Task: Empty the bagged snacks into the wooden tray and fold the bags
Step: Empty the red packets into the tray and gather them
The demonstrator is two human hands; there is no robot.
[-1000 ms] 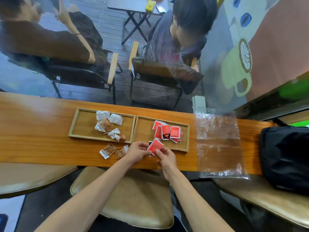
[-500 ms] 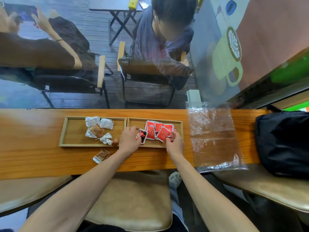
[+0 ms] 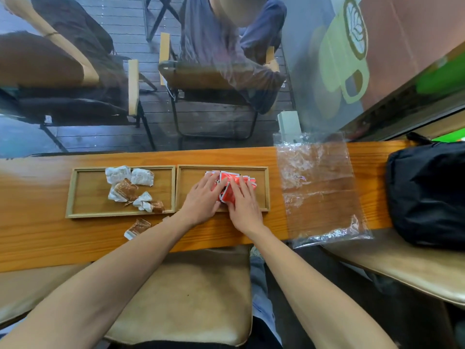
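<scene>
From my remote feed: left hand (image 3: 201, 201) and right hand (image 3: 242, 201) lie flat, fingers spread, pressing red snack packets (image 3: 227, 190) inside right wooden tray (image 3: 266, 187) on surface (image 3: 37, 233). Left wooden tray (image 3: 73, 192) holds white and brown packets (image 3: 128, 188); one brown packet (image 3: 137, 227) lies outside, near front rim. Empty clear bag (image 3: 318, 187) flat beside right tray; black bag (image 3: 427, 192) beyond

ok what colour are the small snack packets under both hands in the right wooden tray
Red with white edges, seen in the head view.
</scene>
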